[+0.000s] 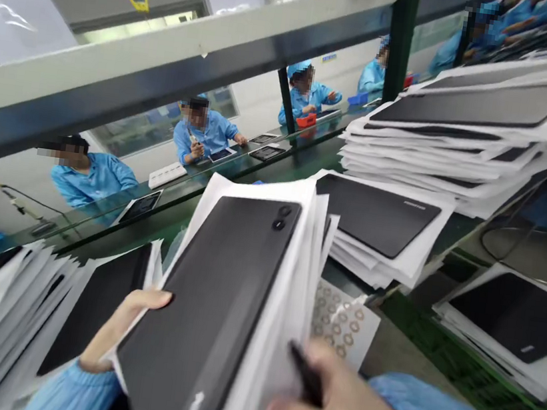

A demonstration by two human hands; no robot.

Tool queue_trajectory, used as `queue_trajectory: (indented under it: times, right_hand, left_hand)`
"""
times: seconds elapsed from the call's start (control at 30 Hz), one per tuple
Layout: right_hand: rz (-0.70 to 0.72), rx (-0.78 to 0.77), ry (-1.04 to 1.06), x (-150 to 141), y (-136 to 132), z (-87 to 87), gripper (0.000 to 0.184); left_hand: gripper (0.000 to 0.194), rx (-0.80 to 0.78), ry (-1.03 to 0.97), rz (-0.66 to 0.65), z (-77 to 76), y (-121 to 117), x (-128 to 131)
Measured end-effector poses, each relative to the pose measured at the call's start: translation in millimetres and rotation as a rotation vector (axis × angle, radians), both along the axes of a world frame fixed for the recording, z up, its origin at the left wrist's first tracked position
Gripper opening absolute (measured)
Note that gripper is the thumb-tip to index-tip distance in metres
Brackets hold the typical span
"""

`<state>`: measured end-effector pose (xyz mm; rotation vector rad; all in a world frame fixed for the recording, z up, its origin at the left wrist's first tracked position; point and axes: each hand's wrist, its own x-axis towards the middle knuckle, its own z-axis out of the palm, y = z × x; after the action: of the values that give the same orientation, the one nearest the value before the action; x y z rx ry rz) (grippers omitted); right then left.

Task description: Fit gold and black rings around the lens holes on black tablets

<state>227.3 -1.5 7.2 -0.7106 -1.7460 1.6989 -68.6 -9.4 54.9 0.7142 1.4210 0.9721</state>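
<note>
My left hand (121, 326) grips the left edge of a tilted stack of black tablet back covers (221, 292) interleaved with white sheets. Its thumb lies on the top cover, which has two camera rings at one corner; the other fingers are hidden beneath. On the right side of this stack is my right hand (353, 404), closed around a slim black pen-like tool (306, 374), blurred by motion. Just beyond that hand lies a white sheet of ring-shaped stickers (341, 321).
More covers with white sheets lie at left (99, 303), behind the held stack (378, 212), in a tall pile (467, 150) and over a green crate (463, 371). A shelf beam (196, 60) crosses above. Several people in blue work across the line.
</note>
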Motion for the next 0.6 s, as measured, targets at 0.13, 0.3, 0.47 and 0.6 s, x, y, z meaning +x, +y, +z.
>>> queue_trajectory:
  times: [0.13, 0.3, 0.47, 0.6]
  right_hand:
    - [0.350, 0.179, 0.006, -47, -23, -20.6, 0.023]
    - [0.624, 0.424, -0.265, -78, -29, -40.2, 0.020]
    - [0.580, 0.632, -0.288, -49, -11, -17.0, 0.015]
    - [-0.059, 0.742, -0.490, -7, 33, -13.5, 0.031]
  left_hand:
    - [0.070, -0.149, -0.020, -0.181, -15.4, -34, -69]
    - [0.084, -0.200, 0.150, -0.589, -33.7, -47, -115]
    - [0.066, -0.202, 0.359, -0.763, -16.5, -31, -103]
    - [0.053, -0.208, 0.892, -0.782, -0.4, -24, -87]
